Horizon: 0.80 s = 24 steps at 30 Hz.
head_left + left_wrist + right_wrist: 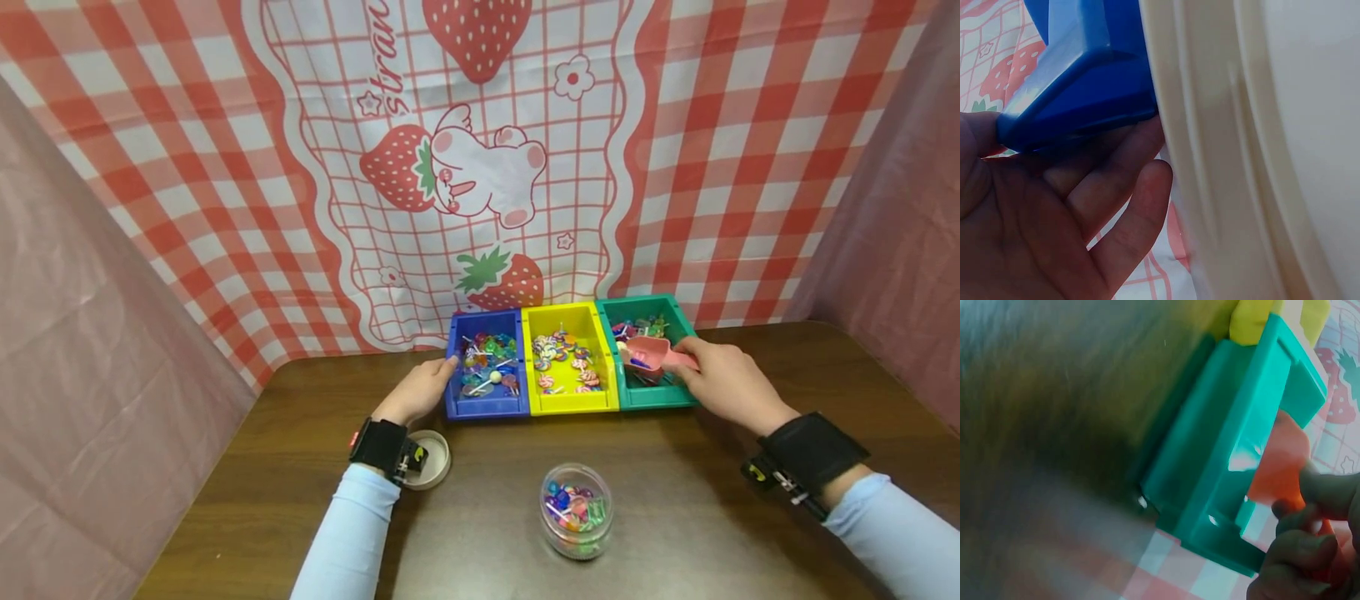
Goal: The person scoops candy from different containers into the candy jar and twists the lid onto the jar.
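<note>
The right hand (731, 379) has its grip closed on the handle of a pink scoop (651, 353), whose bowl lies within the green bin (660, 398). Holding it by the handle end keeps the fingers outside the heap of candy pieces; a few blue bits show in the bowl. Whether its lip touches the pieces below cannot be told.

The left hand (422, 390) grasps the outer side of the blue bin (491, 407), thumb at the rim, probably to steady the row. The blue bin, the yellow bin (573, 403) and the green bin stand side by side near the middle of the tabletop's (480, 517) far edge, so bracing one end likely checks sliding of all three.

The clear jar (576, 546) stands open, partly filled with candy pieces, nearer the person than the bins, presumably for easy reach. The white lid (437, 467) lies by the left wrist, towards the left edge, apart from the jar's mouth.
</note>
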{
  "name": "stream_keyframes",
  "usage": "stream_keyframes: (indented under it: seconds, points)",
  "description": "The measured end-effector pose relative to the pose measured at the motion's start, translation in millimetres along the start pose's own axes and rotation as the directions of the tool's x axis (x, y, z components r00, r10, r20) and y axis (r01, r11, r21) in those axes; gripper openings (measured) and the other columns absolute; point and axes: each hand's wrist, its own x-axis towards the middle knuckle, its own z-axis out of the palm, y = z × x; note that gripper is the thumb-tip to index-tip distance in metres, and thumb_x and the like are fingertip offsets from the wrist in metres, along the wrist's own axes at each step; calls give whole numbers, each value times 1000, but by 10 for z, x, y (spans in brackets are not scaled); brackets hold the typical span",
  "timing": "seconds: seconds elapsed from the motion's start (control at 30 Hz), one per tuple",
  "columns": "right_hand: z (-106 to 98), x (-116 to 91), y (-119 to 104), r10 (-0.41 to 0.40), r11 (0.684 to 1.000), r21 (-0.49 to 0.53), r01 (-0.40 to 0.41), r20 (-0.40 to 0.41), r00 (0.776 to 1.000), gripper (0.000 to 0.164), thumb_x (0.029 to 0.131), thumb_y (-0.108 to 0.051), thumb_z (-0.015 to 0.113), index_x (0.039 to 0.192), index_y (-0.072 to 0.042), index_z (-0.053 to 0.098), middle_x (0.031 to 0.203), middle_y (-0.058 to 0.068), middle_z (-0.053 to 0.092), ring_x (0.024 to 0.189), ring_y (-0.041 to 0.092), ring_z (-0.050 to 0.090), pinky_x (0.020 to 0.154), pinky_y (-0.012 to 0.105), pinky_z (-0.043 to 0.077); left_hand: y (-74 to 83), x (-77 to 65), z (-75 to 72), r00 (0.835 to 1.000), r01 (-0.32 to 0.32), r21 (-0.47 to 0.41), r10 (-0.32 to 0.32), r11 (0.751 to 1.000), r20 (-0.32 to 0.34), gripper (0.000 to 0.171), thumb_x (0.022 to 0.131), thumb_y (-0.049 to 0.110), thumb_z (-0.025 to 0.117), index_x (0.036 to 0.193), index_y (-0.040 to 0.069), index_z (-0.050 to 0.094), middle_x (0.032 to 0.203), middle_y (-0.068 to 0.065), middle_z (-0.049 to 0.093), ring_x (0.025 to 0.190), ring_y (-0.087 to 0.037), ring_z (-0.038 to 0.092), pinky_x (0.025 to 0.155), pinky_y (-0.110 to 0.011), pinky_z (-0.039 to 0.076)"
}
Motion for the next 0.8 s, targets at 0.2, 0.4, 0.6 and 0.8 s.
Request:
stream_keyframes:
  seconds: [0.2, 0.4, 0.6, 0.8]
  points:
    - [47, -70, -13, 56, 998, 45, -53, -77, 995, 42, 98, -29, 64, 115, 9, 60, 75, 8, 55, 61, 23, 48, 53, 34, 36, -4, -5, 16, 1000, -5, -6, 5, 1000, 3, 59, 109, 42, 30, 142, -2, 52, 141, -20, 53, 133, -33, 47, 111, -47, 32]
    - [50, -130, -29, 90, 993, 86, -80, -117, 989, 41, 101, -28, 60, 119, 9, 57, 73, 6, 50, 62, 23, 46, 52, 33, 34, 7, 3, 2, 1000, -17, 1, 17, 1000, -5, 58, 109, 41, 30, 141, -2, 52, 140, -21, 54, 133, -33, 47, 111, -47, 32]
    - [34, -148, -23, 108, 990, 106, -94, -138, 984, 44, 103, -31, 56, 124, 8, 53, 74, 7, 49, 64, 24, 46, 55, 35, 33, 7, -5, -6, 1000, -16, 4, 16, 1000, -2, 59, 109, 41, 29, 141, -3, 51, 141, -21, 53, 134, -34, 46, 112, -47, 32]
    - [31, -152, 26, 112, 984, 156, -81, -202, 973, 44, 105, -32, 51, 124, 7, 51, 82, 13, 53, 66, 26, 46, 54, 34, 35, 10, -16, -14, 1000, -13, 4, 13, 1000, 0, 58, 109, 40, 30, 142, -3, 51, 140, -22, 53, 133, -34, 47, 111, -47, 32]
